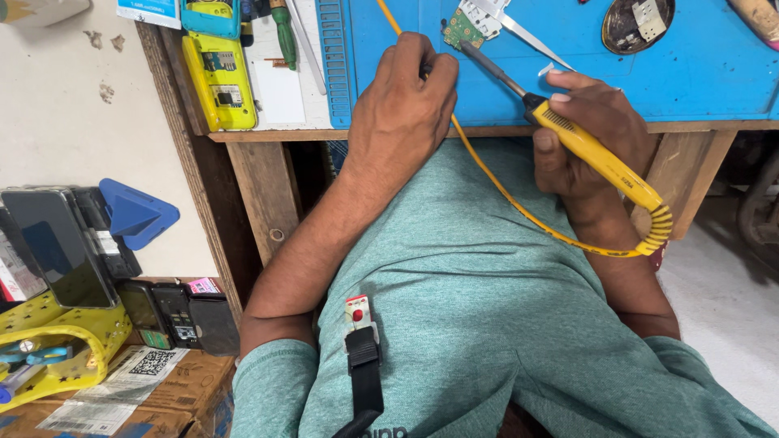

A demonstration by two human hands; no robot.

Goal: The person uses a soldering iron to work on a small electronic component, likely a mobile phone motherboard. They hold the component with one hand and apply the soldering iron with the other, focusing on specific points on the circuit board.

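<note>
Soldering is the step in hand, as far as these pictures let you judge; your right hand [588, 138] is wrapped around the yellow handle of the soldering iron [568, 142], fingers closed on the grip, and the dark shaft runs up and to the left so that its tip sits at the small green circuit board [462, 28] on the far part of the blue mat [690, 73]. Your left hand [402, 109] rests knuckles-up on the near edge of the mat, fingertips curled and pinched on something thin and dark just left of the board — too small to name; the yellow cord [487, 174] passes beneath that hand and loops back to the iron's coiled end. Metal tweezers [527, 36] lie just right of the board, untouched; a yellow phone frame [219, 81] lies well apart at the far left. The next move probably calls for a steady tip on one pad — brace both wrists on the wooden bench edge [284, 135]; keep the cord slack so it cannot tug the iron.
</note>
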